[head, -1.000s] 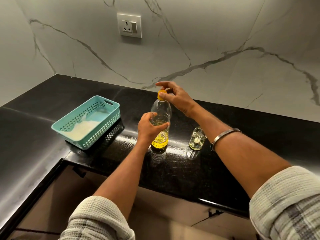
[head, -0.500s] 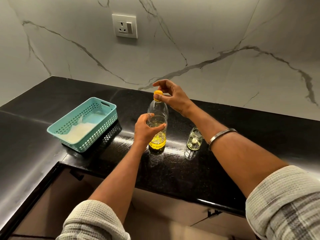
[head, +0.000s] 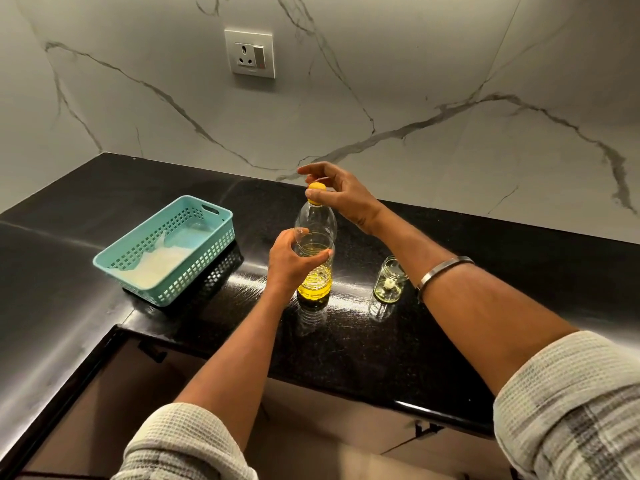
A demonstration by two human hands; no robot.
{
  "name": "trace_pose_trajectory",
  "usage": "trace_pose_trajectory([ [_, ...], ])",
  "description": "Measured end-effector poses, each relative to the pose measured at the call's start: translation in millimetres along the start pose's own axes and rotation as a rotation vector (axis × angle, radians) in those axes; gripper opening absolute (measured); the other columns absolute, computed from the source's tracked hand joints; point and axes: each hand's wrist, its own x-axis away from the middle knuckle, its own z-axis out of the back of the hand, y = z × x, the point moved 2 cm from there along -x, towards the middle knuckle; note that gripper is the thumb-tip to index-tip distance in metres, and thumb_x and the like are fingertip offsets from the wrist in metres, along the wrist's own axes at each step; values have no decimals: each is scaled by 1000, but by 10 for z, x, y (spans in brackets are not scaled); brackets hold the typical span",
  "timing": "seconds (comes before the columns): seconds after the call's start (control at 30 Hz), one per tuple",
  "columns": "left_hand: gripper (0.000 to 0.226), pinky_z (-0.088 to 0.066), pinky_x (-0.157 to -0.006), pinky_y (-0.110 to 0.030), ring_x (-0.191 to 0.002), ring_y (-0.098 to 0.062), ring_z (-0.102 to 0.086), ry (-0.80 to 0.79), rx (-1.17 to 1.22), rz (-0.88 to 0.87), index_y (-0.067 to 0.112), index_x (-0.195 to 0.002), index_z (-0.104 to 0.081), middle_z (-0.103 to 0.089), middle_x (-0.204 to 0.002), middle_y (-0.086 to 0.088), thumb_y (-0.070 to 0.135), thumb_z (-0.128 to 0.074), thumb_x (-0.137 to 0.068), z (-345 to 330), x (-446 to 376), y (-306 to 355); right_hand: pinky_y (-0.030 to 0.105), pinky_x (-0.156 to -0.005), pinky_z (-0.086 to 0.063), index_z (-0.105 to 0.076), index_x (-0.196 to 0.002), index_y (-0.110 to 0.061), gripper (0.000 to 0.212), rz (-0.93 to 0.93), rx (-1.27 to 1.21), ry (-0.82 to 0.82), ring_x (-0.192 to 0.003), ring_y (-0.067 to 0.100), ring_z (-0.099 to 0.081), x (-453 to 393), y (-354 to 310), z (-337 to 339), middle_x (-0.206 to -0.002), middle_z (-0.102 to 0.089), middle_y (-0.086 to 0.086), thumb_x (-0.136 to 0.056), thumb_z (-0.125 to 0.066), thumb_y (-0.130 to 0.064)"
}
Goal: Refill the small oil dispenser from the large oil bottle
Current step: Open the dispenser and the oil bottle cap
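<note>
A clear plastic oil bottle (head: 316,223) stands upright on the black counter (head: 363,348), with yellow oil in its lower third. My left hand (head: 289,263) is wrapped around its middle. My right hand (head: 341,192) pinches the yellow cap (head: 317,188) on top between thumb and fingers. To the right stands the small glass dispenser (head: 389,280), an open jar without a lid, holding a little pale oil and a small white piece at the bottom. My right forearm passes just above and behind it.
A teal perforated basket (head: 221,220) with a white cloth inside sits on the counter to the left. A wall socket (head: 250,53) is set in the marble backsplash. The counter edge runs close below the bottle, with a cabinet opening beneath.
My right hand's fingers have shifted around the yellow cap, index finger now raised. The left hand keeps its hold and the bottle stays in place.
</note>
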Motion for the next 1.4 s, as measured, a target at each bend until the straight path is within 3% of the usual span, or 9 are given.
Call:
trace_pose_trajectory([
  [0.27,61,-55,-83,-25,-98,-8,-60,0,8,-17,20,-113,-60,-59,-109,4,36,-88,-62,-2,-24,-50,33,-96,-53,-52,-128,-3,43,22,-102,46,-110,22,-65,-7,18,119,-118,-65,16,-88,-66,-6],
  [0.4,61,-53,-84,-26,-101,-11,-58,-4,-24,-47,19,-115,-58,-57,-111,3,34,-87,-64,-5,-17,-50,39,-97,-52,-56,-123,-4,34,-29,-256,296,-107,25,-66,-38,151,215,-117,-65,18,-90,-63,-10],
  [0.47,61,-52,-85,-25,-101,-10,-57,-4,-30,-53,18,-116,-58,-56,-112,3,34,-87,-65,-9,-20,-49,38,-96,-53,-61,-118,-3,31,-135,-56,359,-104,23,-65,-58,326,235,-114,-66,16,-90,-65,-12],
  [0.63,59,-43,-75,-3,-95,3,-53,-24,-16,-43,17,-117,-56,-54,-112,4,29,-86,-68,3,-33,-39,37,-96,-49,-69,-108,-4,25,-488,540,193,-110,25,-59,-97,1001,114,-114,-65,13,-85,-71,-14],
  [0.73,58,-40,-74,1,-95,7,-52,-45,-8,-44,17,-117,-55,-54,-113,4,27,-85,-69,20,-37,-54,36,-91,-51,-64,-115,0,30,-675,711,24,-109,32,-60,-58,1326,-63,-120,-61,19,-86,-66,-8],
  [0.87,60,-39,-75,0,-95,6,-54,-48,-34,-65,15,-118,-56,-56,-111,2,27,-86,-67,70,-56,-81,34,-84,-56,-65,-97,1,22,-817,756,-132,-96,29,-68,16,1567,-293,-106,-70,16,-80,-72,-9],
  [1.03,58,-39,-79,-1,-96,4,-53,-89,-73,-94,17,-118,-56,-56,-112,5,27,-84,-69,111,-75,-87,30,-74,-56,-55,-75,0,15,-910,674,-122,-92,18,-67,41,1683,-404,-97,-65,17,-77,-70,-2],
  [1.2,58,-40,-82,-3,-100,1,-52,-125,-69,-99,19,-120,-54,-54,-114,5,28,-83,-71,125,-97,-106,43,-81,-58,-58,-107,12,36,-959,631,-133,-93,36,-69,56,1752,-443,-102,-63,23,-76,-73,3],
  [1.4,57,-45,-88,-17,-106,-8,-54,-153,-19,-105,24,-118,-49,-52,-117,2,27,-81,-71,102,-84,-121,33,-85,-54,-61,-111,5,33,-922,726,-81,-107,32,-64,113,1727,-385,-121,-61,21,-81,-70,-6],
])
